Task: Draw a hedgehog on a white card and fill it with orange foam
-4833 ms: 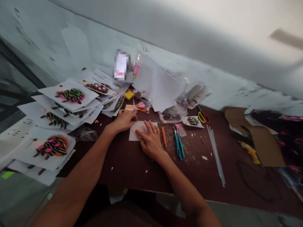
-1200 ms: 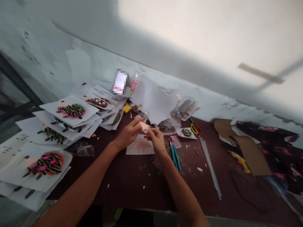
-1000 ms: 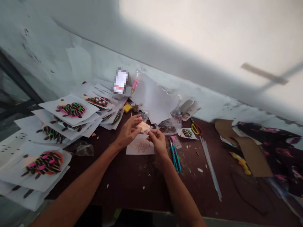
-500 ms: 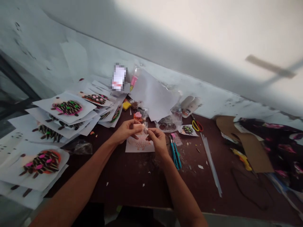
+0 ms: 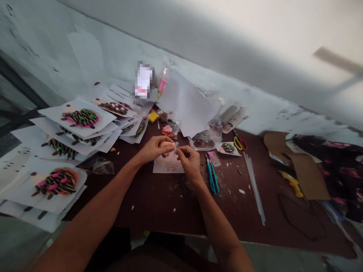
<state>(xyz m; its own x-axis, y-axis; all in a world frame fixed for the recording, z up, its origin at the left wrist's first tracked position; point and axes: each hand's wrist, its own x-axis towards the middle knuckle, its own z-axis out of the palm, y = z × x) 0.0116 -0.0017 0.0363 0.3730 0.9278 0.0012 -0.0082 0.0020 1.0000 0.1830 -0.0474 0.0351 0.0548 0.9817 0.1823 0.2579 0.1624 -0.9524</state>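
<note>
My left hand (image 5: 153,149) is closed around a peach-coloured soft lump that looks like modelling clay (image 5: 169,146), partly in a clear plastic wrapper (image 5: 176,145). Right beside it, the fingers of my right hand (image 5: 189,161) pinch together at the wrapper's edge; whether a bit of clay is between them is too small to tell. Under both hands lies a white sheet (image 5: 160,168) with an orange line drawing, partly covered by my fingers. Pink and orange clay pieces (image 5: 168,129) in plastic sit just behind my hands.
Stacked papers with hedgehog pictures (image 5: 81,118) cover the left side. Teal-handled pliers (image 5: 212,175), scissors (image 5: 240,143), white glue sticks (image 5: 254,189) and a yellow glue gun (image 5: 293,184) lie to the right. A phone (image 5: 143,80) stands at the back.
The whole view has shifted slightly, with the table sitting higher in the picture. My two hands have drawn a little closer together around the clay and its wrapper.
</note>
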